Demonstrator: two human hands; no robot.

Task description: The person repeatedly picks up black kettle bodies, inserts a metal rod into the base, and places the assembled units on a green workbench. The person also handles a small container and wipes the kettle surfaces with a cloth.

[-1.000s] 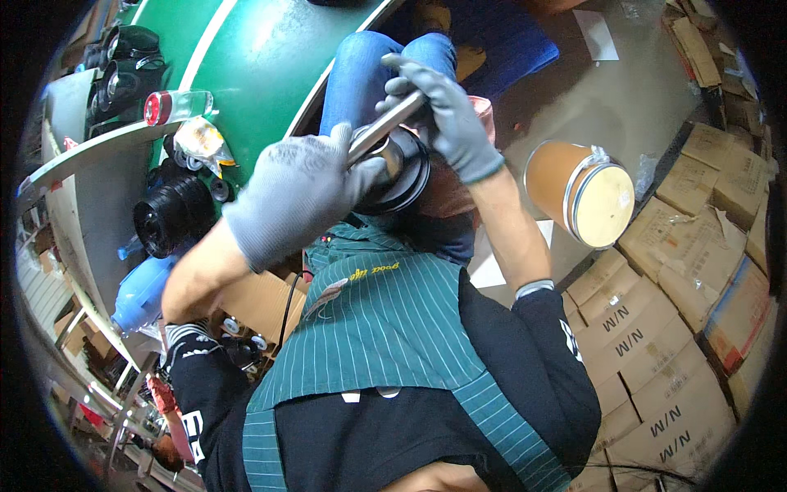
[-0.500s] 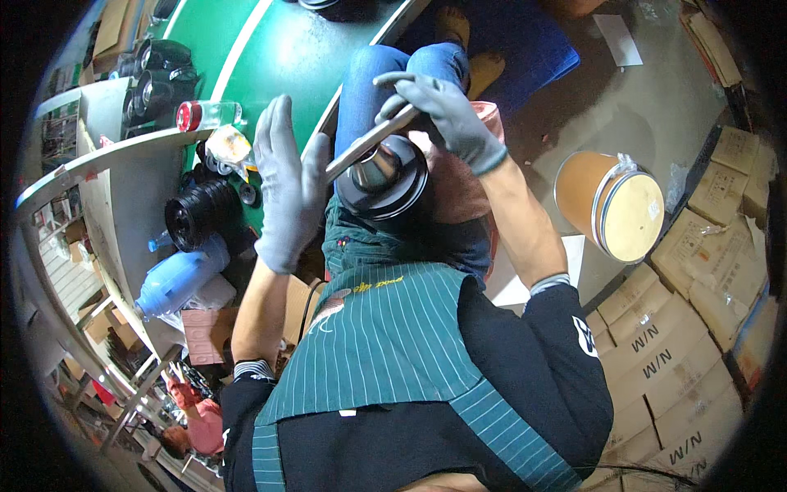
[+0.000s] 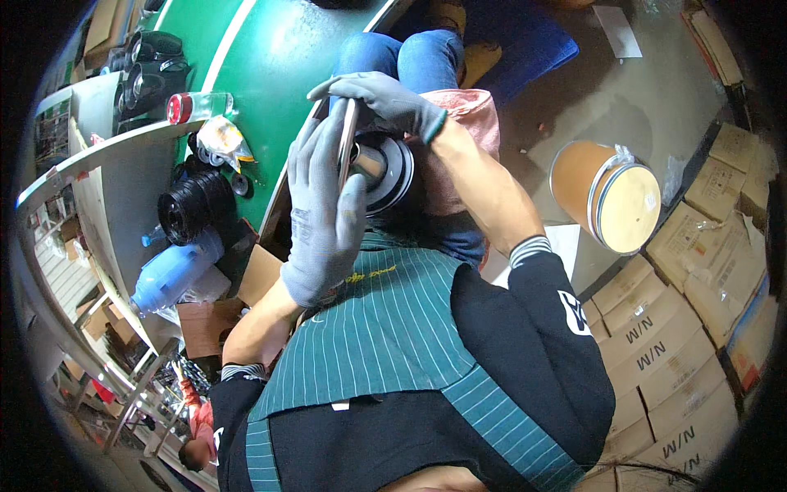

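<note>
Both hands wear grey gloves and meet at a thin, flat, greyish piece [image 3: 348, 135], seen edge-on and tilted upright over my lap. My left hand [image 3: 321, 209] lies along its left side, fingers stretched, thumb across its lower end. Over the far end my right hand [image 3: 373, 97] is bent, its fingers reaching across the top; its thumb is hidden. Just right of the flat piece, a round black part [image 3: 400, 172] with a shiny metal centre [image 3: 370, 164] rests on my lap. A pink cloth [image 3: 471, 123] hangs over my thigh.
A green table [image 3: 279, 57] is at far left, bearing a red-capped clear jar [image 3: 184, 107], a yellow-white packet [image 3: 223, 141] and black round parts [image 3: 197, 205]. Below lies a blue water bottle [image 3: 176, 271]. A brown drum [image 3: 594, 197] and stacked cartons [image 3: 656, 353] stand at right. Another person [image 3: 199, 426] is at lower left.
The flat piece has swung from a slant to nearly upright. My right hand has moved left with it, and my left hand has come in to the right, closing on its lower end.
</note>
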